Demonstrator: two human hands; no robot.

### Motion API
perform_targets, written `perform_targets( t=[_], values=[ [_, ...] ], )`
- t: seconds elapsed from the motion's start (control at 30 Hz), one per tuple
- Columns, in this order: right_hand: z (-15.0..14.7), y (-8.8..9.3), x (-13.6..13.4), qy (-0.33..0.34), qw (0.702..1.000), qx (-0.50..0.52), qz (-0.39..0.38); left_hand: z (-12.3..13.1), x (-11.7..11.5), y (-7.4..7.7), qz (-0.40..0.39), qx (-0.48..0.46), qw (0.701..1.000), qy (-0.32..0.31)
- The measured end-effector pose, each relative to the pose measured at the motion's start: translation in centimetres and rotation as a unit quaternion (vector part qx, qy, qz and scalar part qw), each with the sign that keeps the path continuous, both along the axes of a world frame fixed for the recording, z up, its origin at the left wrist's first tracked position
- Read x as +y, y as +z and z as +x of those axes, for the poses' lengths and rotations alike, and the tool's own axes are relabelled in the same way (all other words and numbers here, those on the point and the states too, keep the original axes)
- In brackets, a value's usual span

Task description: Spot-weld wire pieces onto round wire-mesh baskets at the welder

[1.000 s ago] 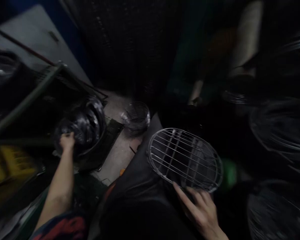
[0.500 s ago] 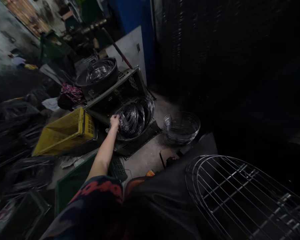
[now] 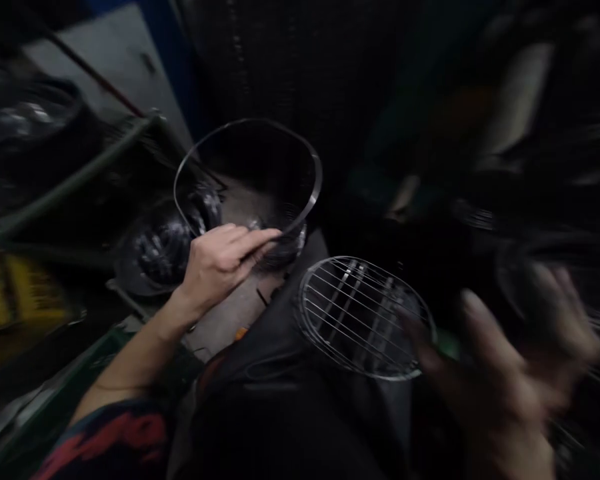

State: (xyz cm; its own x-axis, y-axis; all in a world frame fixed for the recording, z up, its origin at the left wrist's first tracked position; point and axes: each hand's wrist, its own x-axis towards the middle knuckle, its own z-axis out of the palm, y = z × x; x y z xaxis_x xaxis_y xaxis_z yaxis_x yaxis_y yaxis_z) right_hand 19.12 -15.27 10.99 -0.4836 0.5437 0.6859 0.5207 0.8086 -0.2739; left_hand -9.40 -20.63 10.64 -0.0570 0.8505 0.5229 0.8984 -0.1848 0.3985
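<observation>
Hold the thin, silvery metal hoop [image 3: 317, 179], upper centre of the frame, lightly pinched at its near edge in the left hand [image 3: 220, 260]. Avoid snagging the round, silvery wire grid [image 3: 366, 319], right of centre, with the spread, blurred right hand [image 3: 515, 380] at lower right.

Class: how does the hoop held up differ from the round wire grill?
The hoop is open across its middle; the grill is barred across. The left hand grips the hoop, while the grill sits lower in view, outside that hand's grip. Both are rounded in outline.
</observation>
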Motion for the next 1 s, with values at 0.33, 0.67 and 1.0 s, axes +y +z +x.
perform_targets(
  t=[0.33,0.67,1.0],
  values=[
    [-0.2,3.0,1.8,-0.037,0.885,0.370,-0.281,3.1,5.2,7.2,0.009,-0.058,0.983,-0.175],
    [8.5,-9.4,-0.7,-0.344,0.843,0.128,-0.394,4.5,11.7,-13.9,-0.258,-0.397,0.872,-0.128],
    [10.6,-16.2,-2.2,-0.327,0.751,0.259,-0.513,5.6,12.4,-19.6,-0.316,-0.409,0.842,-0.153]
  ],
)
